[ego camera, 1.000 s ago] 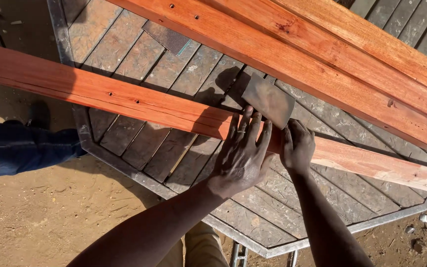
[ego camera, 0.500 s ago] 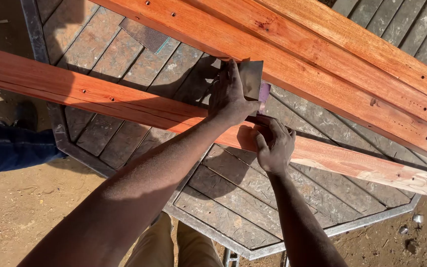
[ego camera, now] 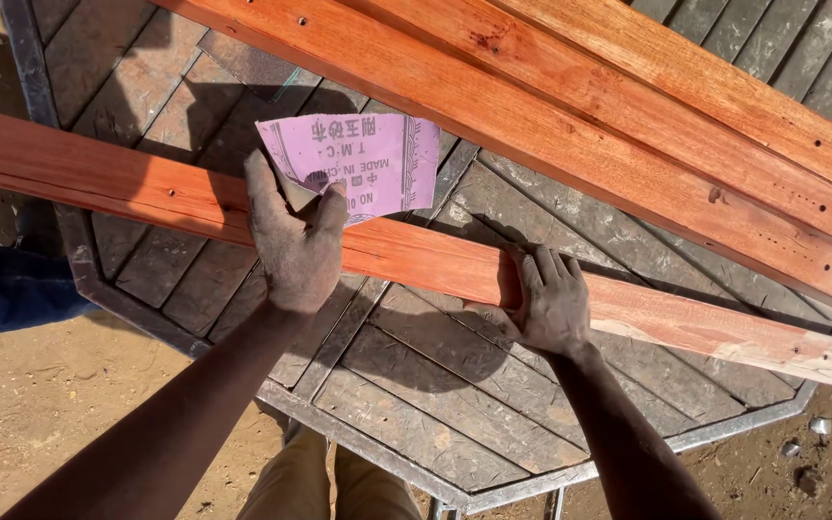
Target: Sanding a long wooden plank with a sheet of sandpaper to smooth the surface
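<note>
A long reddish wooden plank (ego camera: 98, 178) lies slantwise across a slatted table (ego camera: 455, 404). My left hand (ego camera: 293, 246) rests on the plank and pinches the lower edge of a pink sheet of sandpaper (ego camera: 358, 159), its printed back facing up. My right hand (ego camera: 546, 299) grips the near edge of the same plank a little further right, fingers curled over its top.
Three more reddish planks (ego camera: 628, 125) lie stacked across the table's far side. The table has a metal rim (ego camera: 493, 496) and weathered grey slats. Sandy ground (ego camera: 40, 414) surrounds it. A blue-clothed leg (ego camera: 2, 289) of another person is at the left edge.
My left hand has turned the sandpaper over so its pink printed back shows, and shifted left along the plank. My right hand has slid to the right.
</note>
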